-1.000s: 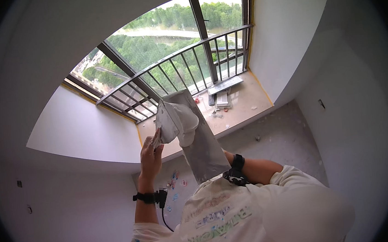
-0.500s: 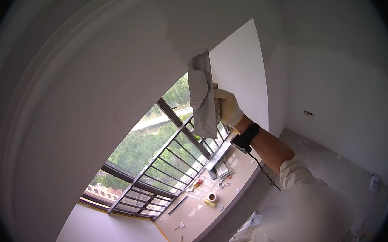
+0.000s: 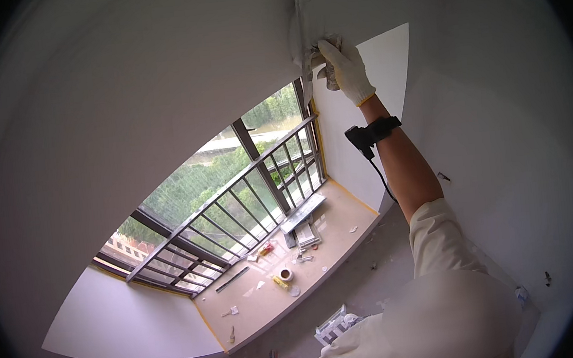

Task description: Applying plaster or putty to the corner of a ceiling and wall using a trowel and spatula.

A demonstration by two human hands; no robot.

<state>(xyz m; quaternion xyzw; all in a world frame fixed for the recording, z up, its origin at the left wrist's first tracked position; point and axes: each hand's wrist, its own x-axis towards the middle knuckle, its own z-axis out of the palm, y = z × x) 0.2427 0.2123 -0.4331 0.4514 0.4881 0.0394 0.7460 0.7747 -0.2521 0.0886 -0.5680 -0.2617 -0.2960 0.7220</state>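
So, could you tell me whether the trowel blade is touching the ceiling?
Touching: the head view shows the trowel, gripped by the gloved right hand, pressed flat against the ceiling.

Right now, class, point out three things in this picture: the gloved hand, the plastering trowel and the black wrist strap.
gloved hand (image 3: 345,71): head view, on the back of the white glove.
plastering trowel (image 3: 301,31): head view, on the blade's edge against the ceiling.
black wrist strap (image 3: 379,130): head view, on the band around the forearm.
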